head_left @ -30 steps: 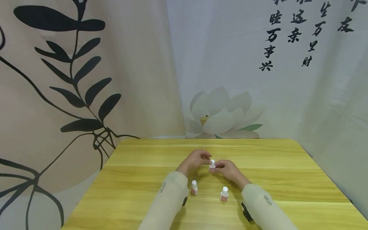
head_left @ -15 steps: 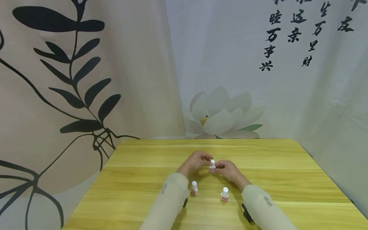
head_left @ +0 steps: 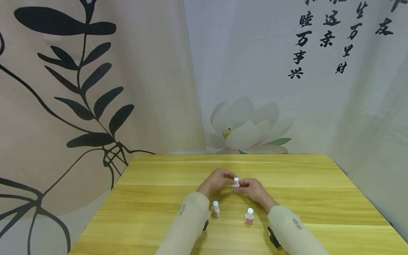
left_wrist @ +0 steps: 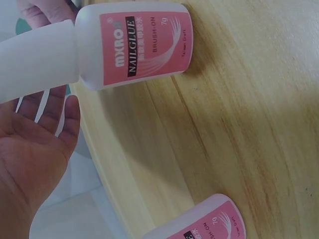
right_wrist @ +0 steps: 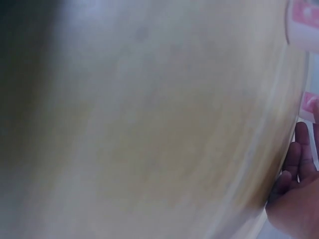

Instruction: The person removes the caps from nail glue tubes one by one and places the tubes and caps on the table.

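In the head view a small nail glue bottle with a white cap stands upright between both hands, toward the far side of the table. My right hand pinches its pink-labelled body between thumb and fingers. From the other side my left hand has its thumb and fingertips at the white cap, pinching it. The left wrist view has my left hand behind a nearer bottle, its lower fingers loosely bent; that bottle hides the held one. In the right wrist view my right hand is at the edge, below a pink-labelled bottle.
Two more nail glue bottles stand upright nearer the person: one at the left beside the left sleeve, one at the right. The wooden table runs back to a printed curtain.
Over the last second my left hand has shifted slightly right, its fingertips closing in on the cap. The right hand and the standing bottles look almost unmoved.
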A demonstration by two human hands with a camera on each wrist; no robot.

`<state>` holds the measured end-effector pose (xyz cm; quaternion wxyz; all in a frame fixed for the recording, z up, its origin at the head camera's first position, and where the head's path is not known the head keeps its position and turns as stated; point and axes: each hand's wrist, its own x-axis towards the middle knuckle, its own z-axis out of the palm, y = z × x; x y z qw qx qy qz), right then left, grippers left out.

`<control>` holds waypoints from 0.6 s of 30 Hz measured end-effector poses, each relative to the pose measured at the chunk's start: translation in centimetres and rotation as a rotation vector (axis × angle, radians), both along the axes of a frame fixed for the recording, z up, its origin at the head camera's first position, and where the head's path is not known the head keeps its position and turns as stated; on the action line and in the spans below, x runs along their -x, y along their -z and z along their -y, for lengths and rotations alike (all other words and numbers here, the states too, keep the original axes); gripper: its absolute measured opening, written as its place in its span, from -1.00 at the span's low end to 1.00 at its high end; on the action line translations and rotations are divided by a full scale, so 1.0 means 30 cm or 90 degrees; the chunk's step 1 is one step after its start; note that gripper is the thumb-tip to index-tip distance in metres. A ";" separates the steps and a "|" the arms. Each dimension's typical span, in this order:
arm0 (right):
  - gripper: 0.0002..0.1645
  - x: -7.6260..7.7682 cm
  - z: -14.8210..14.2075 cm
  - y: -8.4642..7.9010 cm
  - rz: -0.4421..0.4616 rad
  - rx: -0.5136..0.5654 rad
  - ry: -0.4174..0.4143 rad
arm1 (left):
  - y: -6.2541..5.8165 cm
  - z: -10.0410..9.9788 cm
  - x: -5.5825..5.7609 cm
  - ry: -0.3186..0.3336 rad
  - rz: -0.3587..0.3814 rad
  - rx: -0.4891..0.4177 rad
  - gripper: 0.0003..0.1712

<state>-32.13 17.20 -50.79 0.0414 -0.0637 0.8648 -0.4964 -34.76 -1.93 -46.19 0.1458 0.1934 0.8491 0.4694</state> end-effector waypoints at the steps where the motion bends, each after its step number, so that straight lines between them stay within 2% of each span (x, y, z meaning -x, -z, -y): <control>1: -0.80 -0.001 0.000 0.001 -0.001 -0.002 0.002 | 0.001 -0.001 0.000 0.000 0.000 0.000 -0.86; 9: -0.84 -0.001 0.003 0.001 -0.001 -0.016 0.010 | -0.004 -0.002 -0.005 -0.002 0.001 0.000 -0.87; 18: -0.89 -0.008 0.007 -0.005 -0.014 -0.043 -0.005 | -0.013 -0.002 -0.009 0.005 -0.003 0.000 -0.85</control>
